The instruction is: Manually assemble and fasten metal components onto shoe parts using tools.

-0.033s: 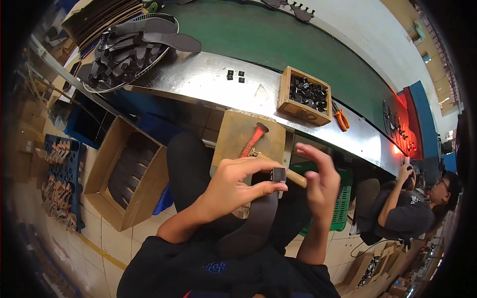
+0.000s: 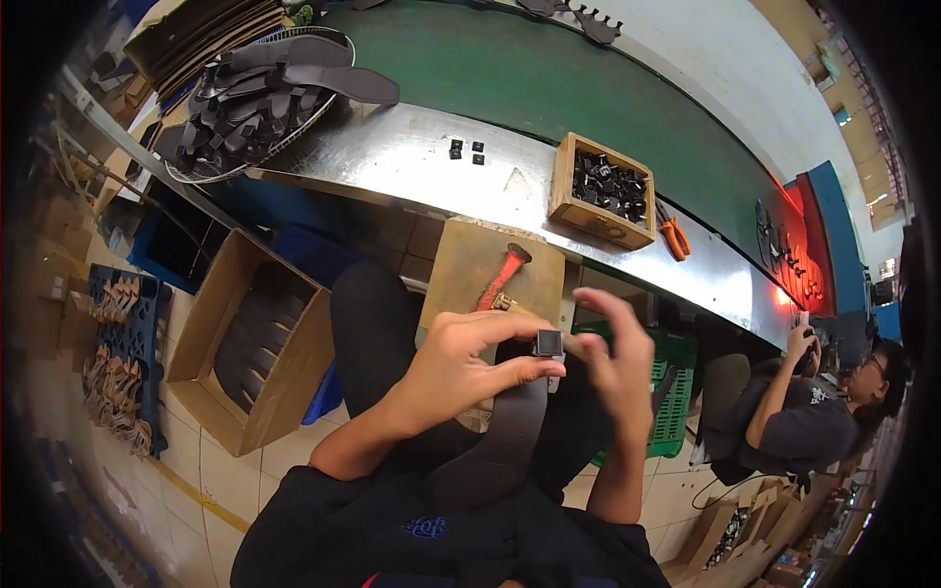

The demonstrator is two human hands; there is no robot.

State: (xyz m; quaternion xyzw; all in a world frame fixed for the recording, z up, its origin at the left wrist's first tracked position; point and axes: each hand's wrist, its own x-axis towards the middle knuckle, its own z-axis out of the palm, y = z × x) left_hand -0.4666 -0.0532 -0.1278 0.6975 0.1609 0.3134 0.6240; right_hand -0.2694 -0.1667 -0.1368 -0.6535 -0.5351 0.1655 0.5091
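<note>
Bench edge (image 2: 392, 183) clear of left hand (image 2: 456, 365), pinching dark heel (image 2: 550, 343).

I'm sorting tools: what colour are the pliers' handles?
The pliers' handles are orange, best seen in the head view.

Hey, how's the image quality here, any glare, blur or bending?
Head view: glare whitens parts of the metal ledge; red light glows at far right; the right hand looks blurred, the left hand crisper; the green belt's edges bow, and the corners go black.
</note>
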